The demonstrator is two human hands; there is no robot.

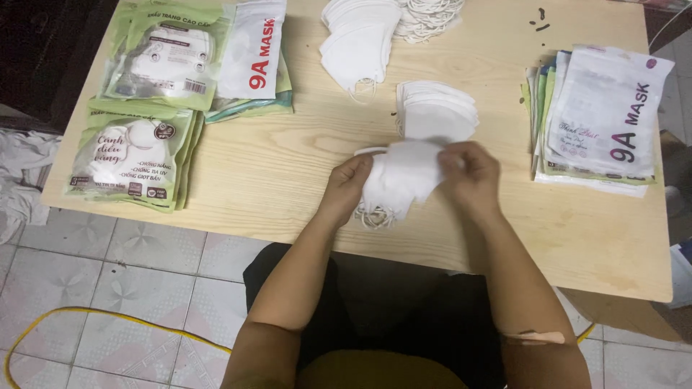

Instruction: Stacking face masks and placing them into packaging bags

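The person's left hand [348, 184] and right hand [468, 175] hold a small bundle of white folded face masks [402, 176] between them, just above the near middle of the wooden table [274, 166]. The left fingers curl in and pinch the bundle's left edge; the right thumb and fingers pinch its right edge, pressed together on the fabric. White ear loops [376, 216] hang from the bundle's lower edge and touch the tabletop.

Just behind the hands lies a fanned stack of white masks [438, 109]. Farther back sits another heap of masks [360, 39], with a tangle of loops beside it.

On the left side of the table lie filled green-and-clear pouches [133, 155], each showing white masks through its window; a second pile of them [167, 57] lies behind, with a white pouch [254, 49] leaning over more green ones. On the right edge a stack of flat white and green pouches [602, 119] lies; whether they hold anything cannot be told.
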